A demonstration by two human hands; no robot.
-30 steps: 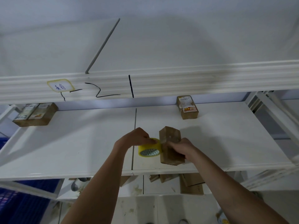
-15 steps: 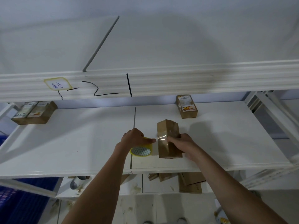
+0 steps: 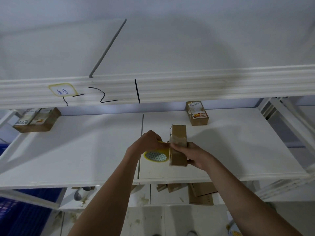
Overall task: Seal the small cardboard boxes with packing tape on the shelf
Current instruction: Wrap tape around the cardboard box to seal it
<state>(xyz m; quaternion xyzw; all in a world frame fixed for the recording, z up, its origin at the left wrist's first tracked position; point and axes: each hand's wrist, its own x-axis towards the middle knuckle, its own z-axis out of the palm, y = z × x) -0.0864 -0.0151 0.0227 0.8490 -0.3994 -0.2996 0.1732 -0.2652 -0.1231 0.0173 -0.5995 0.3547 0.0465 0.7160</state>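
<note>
Nearest the front edge of the white shelf (image 3: 68, 159), two bare forearms reach in from below. Just right of the seam between the shelf's two panels, the right hand (image 3: 194, 155) grips one small cardboard box (image 3: 178, 145), fingers curled round its right side and thumb on its near left edge. This box stands on end, plain brown, with a glossy band of clear tape across its upper half; its lower right side is hidden by the hand. Touching its left side, the left hand (image 3: 148, 143) clamps down over one roll of packing tape (image 3: 156, 155), yellow-rimmed with a patterned core face turned towards the camera. Most of the roll's top is covered by the fingers, and whether a strip runs from roll to box is hard to make out.

Below the front edge, on a lower level, several flat brown cardboard pieces (image 3: 201, 193) lie partly hidden; their count is unclear.

Farther back, near the rear edge on the right panel, one labelled box (image 3: 197, 113) lies flat. At the rear left corner, a pair of labelled boxes (image 3: 36, 120) sit side by side, partly cut off by the upper shelf beam (image 3: 204, 86), which carries black marker lines and one handwritten sticker (image 3: 62, 90).
</note>
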